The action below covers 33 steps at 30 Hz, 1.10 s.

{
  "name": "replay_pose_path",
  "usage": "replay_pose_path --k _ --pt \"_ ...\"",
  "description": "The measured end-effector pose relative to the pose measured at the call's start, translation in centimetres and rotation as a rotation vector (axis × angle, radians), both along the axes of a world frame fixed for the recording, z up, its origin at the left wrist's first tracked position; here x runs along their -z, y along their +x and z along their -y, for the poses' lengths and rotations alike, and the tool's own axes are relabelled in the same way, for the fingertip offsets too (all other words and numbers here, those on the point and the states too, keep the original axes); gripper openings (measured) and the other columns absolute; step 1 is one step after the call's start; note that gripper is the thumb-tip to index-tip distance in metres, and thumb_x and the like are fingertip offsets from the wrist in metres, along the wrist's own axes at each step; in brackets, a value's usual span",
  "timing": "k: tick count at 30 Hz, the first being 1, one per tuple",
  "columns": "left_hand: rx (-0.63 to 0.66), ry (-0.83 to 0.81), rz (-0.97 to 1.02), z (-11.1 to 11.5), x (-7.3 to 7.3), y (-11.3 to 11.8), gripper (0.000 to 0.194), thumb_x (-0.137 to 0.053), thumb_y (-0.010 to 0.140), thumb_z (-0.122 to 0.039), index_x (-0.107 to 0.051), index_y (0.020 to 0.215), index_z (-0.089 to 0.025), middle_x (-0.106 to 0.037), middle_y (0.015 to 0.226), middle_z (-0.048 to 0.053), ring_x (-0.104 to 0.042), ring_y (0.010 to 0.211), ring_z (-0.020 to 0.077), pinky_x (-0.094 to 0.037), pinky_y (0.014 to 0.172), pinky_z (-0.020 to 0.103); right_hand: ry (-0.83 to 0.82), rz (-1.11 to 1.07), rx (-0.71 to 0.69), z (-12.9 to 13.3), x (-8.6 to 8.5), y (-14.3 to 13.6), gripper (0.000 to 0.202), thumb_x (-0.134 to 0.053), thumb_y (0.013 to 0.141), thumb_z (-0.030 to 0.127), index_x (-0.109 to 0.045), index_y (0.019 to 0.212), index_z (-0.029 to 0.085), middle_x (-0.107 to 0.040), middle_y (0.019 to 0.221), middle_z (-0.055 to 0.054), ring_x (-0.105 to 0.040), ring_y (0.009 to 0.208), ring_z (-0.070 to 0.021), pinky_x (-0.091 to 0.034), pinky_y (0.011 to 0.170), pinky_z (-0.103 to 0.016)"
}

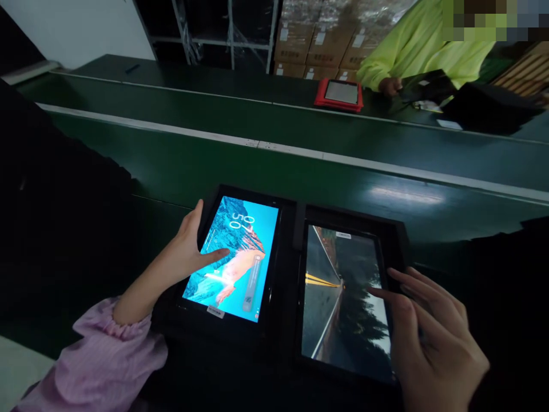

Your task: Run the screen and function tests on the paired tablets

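Observation:
Two tablets with lit screens lie side by side in black trays in front of me. The left tablet (240, 229) shows a blue and orange mountain picture with a clock. On the right tablet (321, 320) is a road picture with yellow lines. My left hand (189, 249) is open at the left tablet's side, thumb stretched over its screen and forefinger along the tray (214, 197); its other fingers are hidden. Over the right edge of the right tablet, my right hand (433, 326) has its fingers apart, with the thumb tip over the screen. Touch there is unclear.
Across the green worktop (171, 154) runs a pale strip (193, 131). Beyond it lie a red-cased tablet (338, 94) and black items (489, 109) near a co-worker's hand (390, 86). Wrapped cartons (326, 43) stand behind. Dark stacked shapes flank me.

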<state>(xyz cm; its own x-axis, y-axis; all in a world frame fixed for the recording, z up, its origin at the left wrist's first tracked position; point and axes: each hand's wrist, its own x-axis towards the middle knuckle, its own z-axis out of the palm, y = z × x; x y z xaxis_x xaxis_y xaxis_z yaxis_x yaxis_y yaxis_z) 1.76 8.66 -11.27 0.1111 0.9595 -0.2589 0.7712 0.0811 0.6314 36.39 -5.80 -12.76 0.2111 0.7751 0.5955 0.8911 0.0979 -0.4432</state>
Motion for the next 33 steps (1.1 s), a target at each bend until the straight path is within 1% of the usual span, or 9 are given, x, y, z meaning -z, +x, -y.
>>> replay_pose_path --k 3,5,8,10,14,20,24,27,33 --pt "-0.053 -0.022 0.119 0.4 -0.4 -0.2 0.116 -0.067 0.084 -0.062 -0.002 0.169 -0.016 -0.003 0.176 0.016 -0.008 0.161 0.038 -0.021 0.128 0.056 -0.001 -0.013 -0.059 -0.2 0.3 0.0 0.028 -0.055 0.103 0.024 -0.078 0.087 0.019 -0.073 0.113 -0.011 -0.065 0.119 -0.0323 -0.055 0.09 -0.049" --pt "-0.128 -0.044 0.195 0.5 -0.5 -0.2 0.102 -0.063 0.089 -0.056 -0.011 0.169 -0.018 -0.008 0.176 0.011 -0.011 0.162 0.0348 -0.02 0.129 0.052 -0.021 0.002 -0.107 -0.2 0.4 0.0 0.027 -0.055 0.103 0.024 -0.078 0.09 0.02 -0.072 0.115 -0.011 -0.065 0.12 -0.0322 -0.057 0.085 -0.047" --pt "-0.217 -0.066 0.323 0.6 -0.5 -0.1 0.085 -0.064 0.091 -0.047 -0.03 0.165 -0.022 -0.025 0.173 0.008 -0.024 0.159 0.0322 -0.025 0.129 0.047 -0.074 0.071 -0.186 -0.5 0.6 -0.3 0.022 -0.056 0.102 0.023 -0.078 0.096 0.022 -0.07 0.121 -0.011 -0.061 0.124 -0.0333 -0.06 0.081 -0.047" --pt "-0.255 -0.075 0.388 0.7 -0.5 -0.1 0.078 -0.066 0.09 -0.043 -0.038 0.161 -0.026 -0.036 0.169 0.006 -0.033 0.156 0.0319 -0.03 0.127 0.046 -0.109 0.14 -0.258 -0.8 0.8 -0.6 0.021 -0.056 0.102 0.023 -0.077 0.102 0.022 -0.066 0.126 -0.012 -0.056 0.13 -0.0357 -0.059 0.087 -0.052" --pt "-0.272 -0.074 0.437 0.7 0.0 -0.6 0.076 -0.068 0.088 -0.038 -0.043 0.159 -0.027 -0.044 0.165 0.005 -0.043 0.15 0.0319 -0.035 0.126 0.045 -0.15 0.232 -0.376 -1.3 1.0 -1.5 0.021 -0.056 0.101 0.022 -0.072 0.115 0.02 -0.057 0.138 -0.015 -0.043 0.142 -0.0398 -0.053 0.099 -0.062" --pt "-0.309 -0.128 0.444 0.5 0.7 -1.1 0.074 -0.066 0.089 -0.034 -0.043 0.16 -0.029 -0.047 0.163 0.005 -0.047 0.147 0.0301 -0.039 0.124 0.041 -0.203 0.258 -0.403 -1.2 1.3 -2.3 0.021 -0.056 0.102 0.024 -0.069 0.118 0.022 -0.051 0.143 -0.015 -0.036 0.148 -0.0401 -0.054 0.097 -0.059" --pt "-0.319 -0.163 0.437 0.7 0.0 -0.7 0.074 -0.064 0.09 -0.032 -0.04 0.161 -0.029 -0.048 0.163 0.004 -0.048 0.147 0.0284 -0.04 0.123 0.039 -0.199 0.279 -0.437 -1.1 1.7 -1.9 0.025 -0.058 0.101 0.025 -0.068 0.124 0.022 -0.048 0.148 -0.016 -0.035 0.149 -0.0406 -0.054 0.096 -0.057" --pt "-0.297 -0.206 0.379 1.1 -0.8 -0.8 0.077 -0.062 0.092 -0.035 -0.034 0.164 -0.03 -0.045 0.165 0.005 -0.049 0.146 0.0301 -0.041 0.122 0.043 -0.166 0.242 -0.422 -0.9 1.6 -1.5 0.022 -0.058 0.101 0.024 -0.072 0.118 0.025 -0.052 0.146 -0.013 -0.038 0.148 -0.0399 -0.054 0.095 -0.057" --pt "-0.056 -0.207 0.237 1.4 -1.5 -1.8 0.096 -0.064 0.09 -0.046 -0.011 0.169 -0.033 -0.009 0.177 0.005 -0.019 0.16 0.035 -0.032 0.125 0.052 -0.13 0.126 -0.362 0.8 0.5 -0.8 0.023 -0.056 0.101 0.021 -0.079 0.1 0.027 -0.063 0.136 -0.007 -0.048 0.142 -0.0368 -0.056 0.096 -0.055"
